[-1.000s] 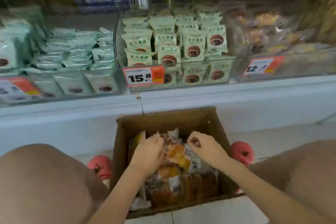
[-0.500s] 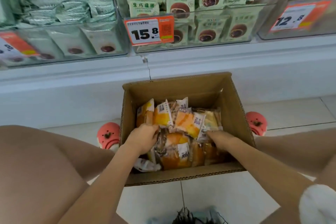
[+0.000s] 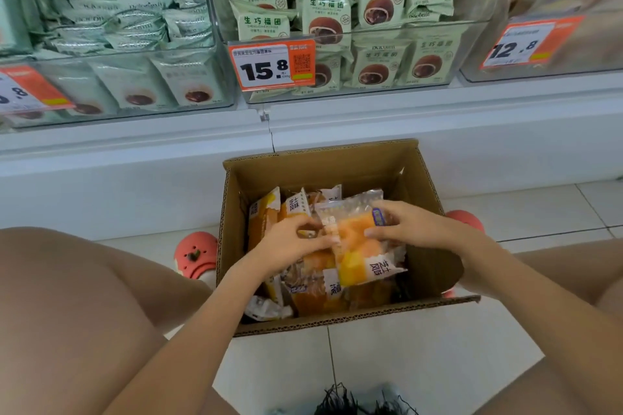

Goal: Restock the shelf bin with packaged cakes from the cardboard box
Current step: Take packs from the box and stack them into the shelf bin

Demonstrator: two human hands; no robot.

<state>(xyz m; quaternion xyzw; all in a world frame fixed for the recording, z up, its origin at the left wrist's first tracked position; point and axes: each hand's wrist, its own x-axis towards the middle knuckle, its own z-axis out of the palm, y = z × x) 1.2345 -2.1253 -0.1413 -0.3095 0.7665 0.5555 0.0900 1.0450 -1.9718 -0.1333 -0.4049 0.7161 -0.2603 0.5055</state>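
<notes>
An open cardboard box [image 3: 340,162] stands on the floor between my knees, below the shelf. Several yellow and orange packaged cakes [image 3: 305,293] fill it. My right hand [image 3: 414,229] grips one clear-wrapped orange cake packet [image 3: 357,246], lifted slightly above the pile. My left hand [image 3: 290,244] has its fingers curled on the left edge of the same packet and on the packets beside it. At the upper right, a clear shelf bin [image 3: 546,74] with a 12.8 price tag holds blurred brown packaged goods.
A clear bin [image 3: 340,91] of green Bacomi packets with a 15.8 tag sits straight above the box. Another bin [image 3: 111,84] of pale green packets is at the left. Pink shoes [image 3: 195,254] flank the box on the white tiled floor. My bare knees frame both sides.
The view has tilted down and closer to the box. My right hand moved from deep in the right side up onto an orange cake packet and lifted it; my left hand shifted right to meet it.
</notes>
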